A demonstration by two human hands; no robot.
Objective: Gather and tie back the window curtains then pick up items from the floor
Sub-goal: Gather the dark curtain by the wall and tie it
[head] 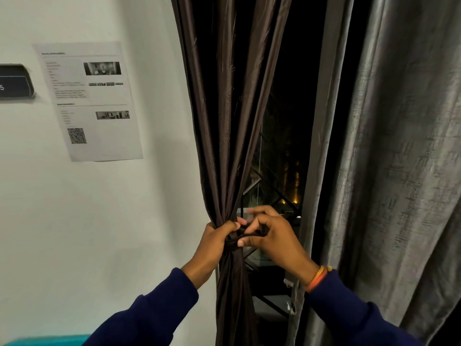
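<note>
- Two hands at gathered waist of dark brown curtain (224,121), left of window.
- Left hand (214,240): fingers curled round bunched fabric.
- Right hand (272,236): thumb and fingers pinching dark tie strip (245,233) at the bunch.
- Grey curtain (399,146) hanging loose, right.

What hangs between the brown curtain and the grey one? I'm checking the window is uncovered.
Only a dark window gap between the brown curtain and the grey curtain, in the head view.

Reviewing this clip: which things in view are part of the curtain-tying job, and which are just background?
Part of the job:
dark brown curtain, gripped by the left hand
tie band, pinched by the right hand
grey curtain, not yet tied

Background:
printed notice
dark wall plate
</note>
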